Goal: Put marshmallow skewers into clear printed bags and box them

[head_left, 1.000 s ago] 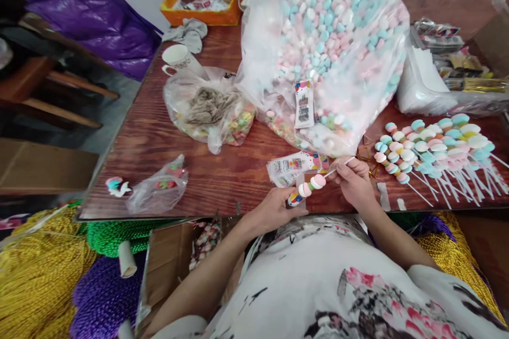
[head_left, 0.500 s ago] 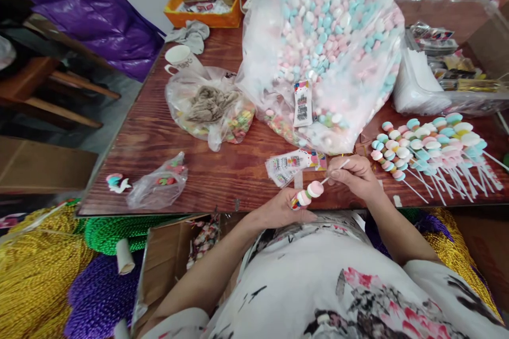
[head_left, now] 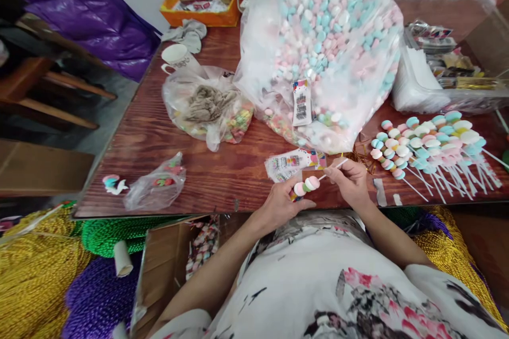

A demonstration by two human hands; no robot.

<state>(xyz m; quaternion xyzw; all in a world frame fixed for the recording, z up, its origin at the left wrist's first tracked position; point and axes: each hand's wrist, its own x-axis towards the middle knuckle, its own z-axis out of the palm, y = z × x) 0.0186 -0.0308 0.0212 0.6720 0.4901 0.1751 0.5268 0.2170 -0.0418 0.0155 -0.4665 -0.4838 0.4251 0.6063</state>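
At a dark wooden table [head_left: 135, 159], a small plastic bag [head_left: 157, 183] lay near the left end, with a bag topped by a crumpled cloth [head_left: 209, 103] beyond it, both apparently set aside to leave working room. At centre, a person's left hand [head_left: 280, 204] curled its fingers about one end of a marshmallow skewer [head_left: 312, 184] just above the table's near edge, likely to steady the soft pieces. The right hand [head_left: 352, 180] pinched the white stick between thumb and fingers, probably for control without squashing them. Farther right, similar skewers [head_left: 431, 143] lay heaped, most sticks toward the near edge, seemingly for easy gripping. The held skewer sat tilted, a patch of coloured print at the left hand, then plump, pale pink-and-white pieces around a green layer; its covered end could not be made out.
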